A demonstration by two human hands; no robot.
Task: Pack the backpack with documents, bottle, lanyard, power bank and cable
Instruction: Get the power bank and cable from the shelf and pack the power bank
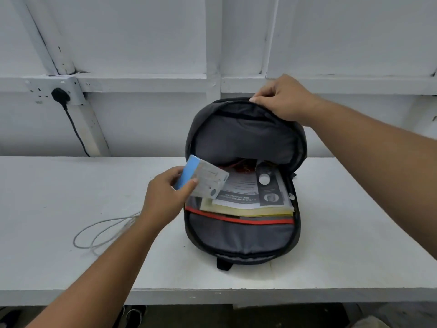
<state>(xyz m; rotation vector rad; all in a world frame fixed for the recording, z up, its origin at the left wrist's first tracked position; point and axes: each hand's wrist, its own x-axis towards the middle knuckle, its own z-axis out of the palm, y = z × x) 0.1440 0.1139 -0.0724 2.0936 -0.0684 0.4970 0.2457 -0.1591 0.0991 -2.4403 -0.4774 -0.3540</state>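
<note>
— Where does the backpack (241,242) sit?

— Flat on the white tabletop (354,221), a little right of the middle, reaching from the far edge most of the way to the near one. Its main compartment is unzipped and the front flap stands up towards the wall.

— What keeps the flap up?

— The right hand (281,100). Its fingers are curled over the flap's top rim, pinching the fabric against the thumb.

— And the left hand (163,197)?

— It grips the power bank (208,183), a pale slab with a blue side, thumb across the face and fingers round the back. The slab is tilted, its far end over the left rim of the open compartment, above the documents. Whether it touches them I cannot tell.

— What lies inside?

— The documents (246,200): a printed sheet on a thick stack with yellowish page edges, behind a red-trimmed inner pocket. On their right half lies what looks like the bottle (269,185), dark with a white round mark. A bit of red cord, seemingly the lanyard (238,165), shows at the stack's far end, under the flap.

— The cable (101,233)?

— Out on the tabletop in loose pale loops, left of the backpack and apart from it, partly hidden by the left forearm.

— Anything else?

— A black plug (60,94) in a wall socket beyond the far left corner, its cord hanging down behind the tabletop.
</note>
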